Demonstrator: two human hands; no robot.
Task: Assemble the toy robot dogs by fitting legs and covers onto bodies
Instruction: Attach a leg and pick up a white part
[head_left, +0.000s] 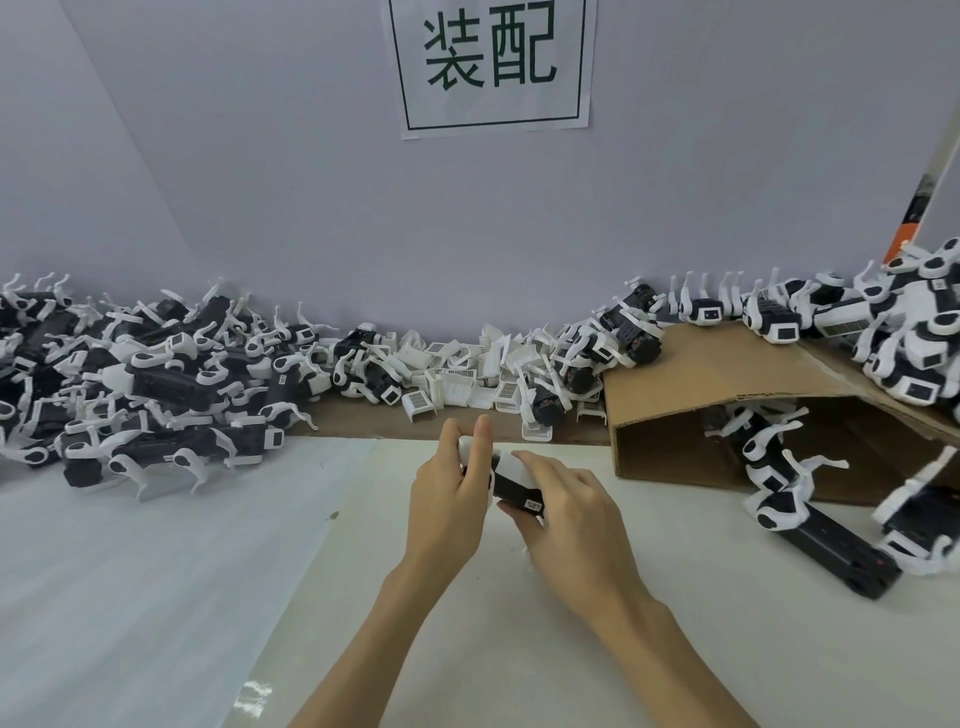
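Both hands grip one black-and-white plastic toy dog body (511, 486) above the white counter (519, 623). The left hand (449, 493) clasps its far end. The right hand (569, 512) wraps its near end.

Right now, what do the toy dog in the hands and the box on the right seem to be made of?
The toy dog body, held by the left hand and right hand, looks like moulded hard plastic: smooth black and white shells with a faint sheen. The box looks like brown corrugated cardboard: matte, with folded flaps.
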